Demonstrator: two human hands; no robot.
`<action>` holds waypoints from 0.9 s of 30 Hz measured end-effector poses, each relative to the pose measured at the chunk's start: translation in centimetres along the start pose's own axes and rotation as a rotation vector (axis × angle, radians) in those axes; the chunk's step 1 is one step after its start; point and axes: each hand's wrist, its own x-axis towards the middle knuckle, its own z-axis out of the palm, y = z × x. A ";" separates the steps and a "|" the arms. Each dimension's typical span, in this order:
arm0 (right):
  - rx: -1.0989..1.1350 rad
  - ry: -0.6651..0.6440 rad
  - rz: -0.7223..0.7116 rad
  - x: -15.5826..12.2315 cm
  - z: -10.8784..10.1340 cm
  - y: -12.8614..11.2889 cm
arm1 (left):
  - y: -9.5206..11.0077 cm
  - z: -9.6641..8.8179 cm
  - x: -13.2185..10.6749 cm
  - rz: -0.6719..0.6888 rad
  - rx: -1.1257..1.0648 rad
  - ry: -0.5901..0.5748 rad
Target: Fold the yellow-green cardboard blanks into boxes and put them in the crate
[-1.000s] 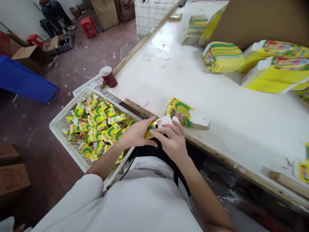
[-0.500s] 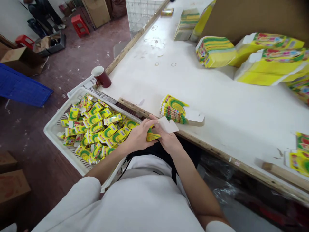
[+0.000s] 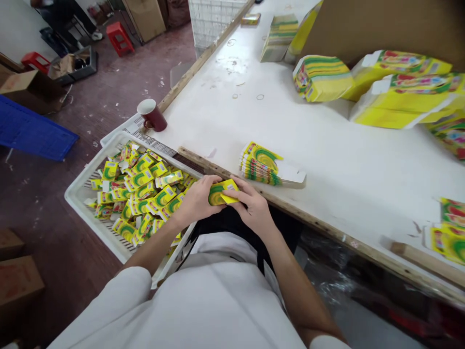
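Note:
Between my two hands, just off the table's front edge, is a small yellow and green carton (image 3: 217,194). My left hand (image 3: 199,201) is closed around its left end. The fingers of my right hand (image 3: 252,206) pinch the right end, where a yellow flap stands partly folded. A fanned stack of flat cartons (image 3: 260,162) lies on the table just beyond my hands, white flaps pointing right. To the left, a white plastic basket (image 3: 85,213) holds a heap of small formed cartons (image 3: 140,179).
A maroon mug (image 3: 154,116) stands at the table's left edge. Bundles of flat cartons (image 3: 321,77) and larger yellow stacks (image 3: 403,102) sit at the back right of the white table (image 3: 327,160). A wooden strip (image 3: 428,264) lies front right. Farther off are red stools (image 3: 119,39) and a seated person.
The white flap that stuck out at the carton's right end no longer shows. A yellow flap is now there, and more of the carton's printed face is visible.

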 end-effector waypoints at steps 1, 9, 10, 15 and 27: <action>0.000 -0.050 -0.002 -0.1 -0.2 0.1 | -0.1 -0.3 -0.1 -0.002 0.026 -0.015; -0.068 -0.031 0.040 0.6 0.3 -1.0 | 1.2 0.3 0.2 0.028 0.125 0.077; -0.068 -0.010 0.047 0.8 0.6 -1.2 | 1.3 0.3 0.2 0.016 0.118 0.089; -0.070 0.065 0.052 1.6 -1.0 -0.4 | -1.0 -2.4 -1.0 -0.137 0.201 0.014; -0.640 0.339 0.300 2.6 -6.1 6.3 | -4.0 -2.4 -2.8 -0.228 -0.035 -0.026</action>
